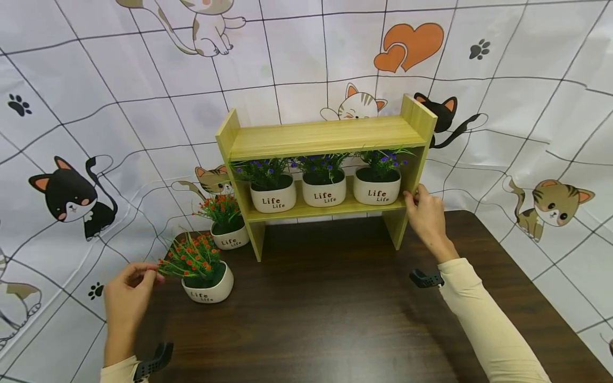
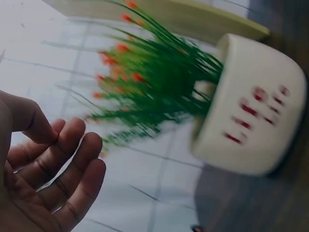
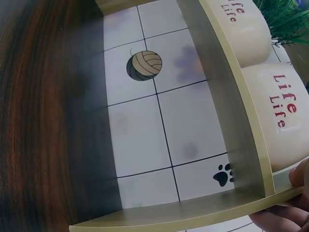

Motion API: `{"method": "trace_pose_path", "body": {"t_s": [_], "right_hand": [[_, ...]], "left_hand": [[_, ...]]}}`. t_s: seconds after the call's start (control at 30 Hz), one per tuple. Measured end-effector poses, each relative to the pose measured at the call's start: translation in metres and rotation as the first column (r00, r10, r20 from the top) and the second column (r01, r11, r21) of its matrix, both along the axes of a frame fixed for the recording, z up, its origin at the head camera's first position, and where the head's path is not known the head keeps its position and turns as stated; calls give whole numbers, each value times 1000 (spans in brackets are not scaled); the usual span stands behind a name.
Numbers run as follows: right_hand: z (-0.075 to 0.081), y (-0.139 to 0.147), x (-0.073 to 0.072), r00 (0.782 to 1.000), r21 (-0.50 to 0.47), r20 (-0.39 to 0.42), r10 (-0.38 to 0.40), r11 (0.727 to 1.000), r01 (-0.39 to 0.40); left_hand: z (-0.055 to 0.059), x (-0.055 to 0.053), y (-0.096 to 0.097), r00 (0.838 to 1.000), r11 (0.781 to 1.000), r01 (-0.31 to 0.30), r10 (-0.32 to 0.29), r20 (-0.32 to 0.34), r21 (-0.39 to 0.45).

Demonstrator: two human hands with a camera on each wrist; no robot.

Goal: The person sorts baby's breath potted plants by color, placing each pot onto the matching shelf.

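Note:
A light-wood two-tier shelf stands on the dark table. At its right side panel, my right hand grips the edge; the right wrist view has the thumb inside and fingers outside. My left hand is beside the front red-flowered potted plant, fingertips right at its leaf tips. In the left wrist view, the left fingers are loosely bent with nothing gripped, and the plant's white pot rests on the table. Another red-flowered potted plant stands behind it, close to the shelf's left side.
On the shelf's lower board stand a left purple-flowered pot, a middle one and a right one. The brown table reaches back to a white wall covering printed with cats.

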State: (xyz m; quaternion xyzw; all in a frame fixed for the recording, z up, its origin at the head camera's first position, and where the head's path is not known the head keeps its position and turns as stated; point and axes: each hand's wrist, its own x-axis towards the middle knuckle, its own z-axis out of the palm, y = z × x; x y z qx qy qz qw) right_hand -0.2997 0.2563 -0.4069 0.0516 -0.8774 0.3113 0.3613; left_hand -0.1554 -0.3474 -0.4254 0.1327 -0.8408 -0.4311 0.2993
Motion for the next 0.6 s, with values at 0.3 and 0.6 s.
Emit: {"method": "trace_pose_path", "body": {"t_s": [0.3,0.6], "right_hand": [[0,0,0,1000,-6,16,2,1000,-2],[-1,0,-1,1000,-6,16,3,1000,-3]], "left_hand": [[-40,1,-17,970,992,90,-67,233,-90],[-68,-18,-19,737,888,414,-457,498,203]]}}
